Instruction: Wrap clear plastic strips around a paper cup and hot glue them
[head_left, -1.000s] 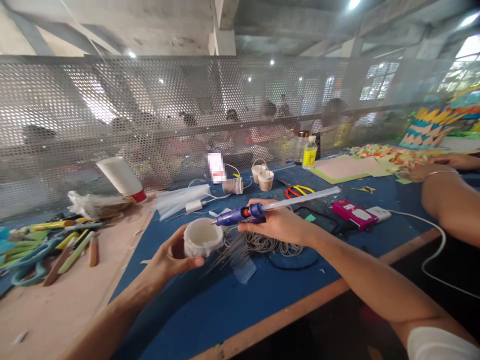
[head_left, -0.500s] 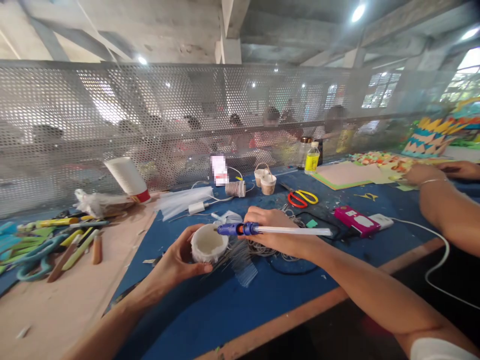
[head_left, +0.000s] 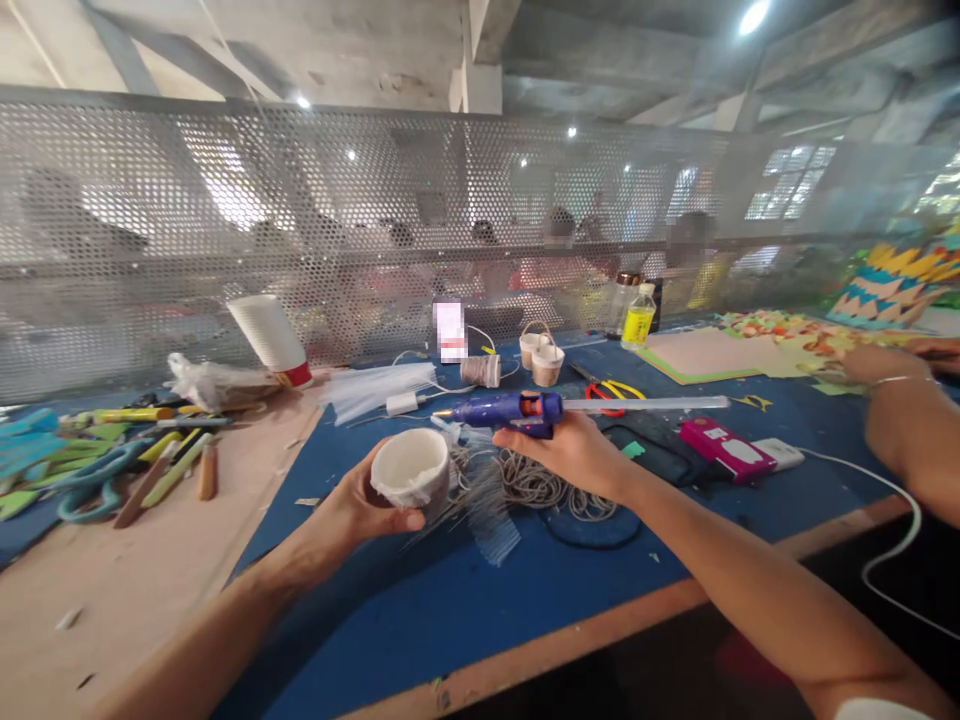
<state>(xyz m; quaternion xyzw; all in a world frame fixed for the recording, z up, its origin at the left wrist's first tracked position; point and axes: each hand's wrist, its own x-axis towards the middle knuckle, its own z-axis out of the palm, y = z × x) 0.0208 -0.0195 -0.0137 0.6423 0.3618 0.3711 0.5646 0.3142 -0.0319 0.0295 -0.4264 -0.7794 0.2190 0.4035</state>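
Glue gun (head_left: 501, 409) clear of cup rim (head_left: 409, 488)

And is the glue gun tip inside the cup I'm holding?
No, out: the whole glue gun tip shows, clear of the cup.

The left hand (head_left: 360, 503) and the left forearm (head_left: 217, 625) are bare as far as they can be seen, slim at the wrist and wider toward the lower edge. The right hand (head_left: 574, 452) is also bare, and the smooth right forearm (head_left: 739, 575) widens gradually toward a white sleeve (head_left: 874, 709) (only its small, curved border is visible, in the lower right corner), which looks plain.
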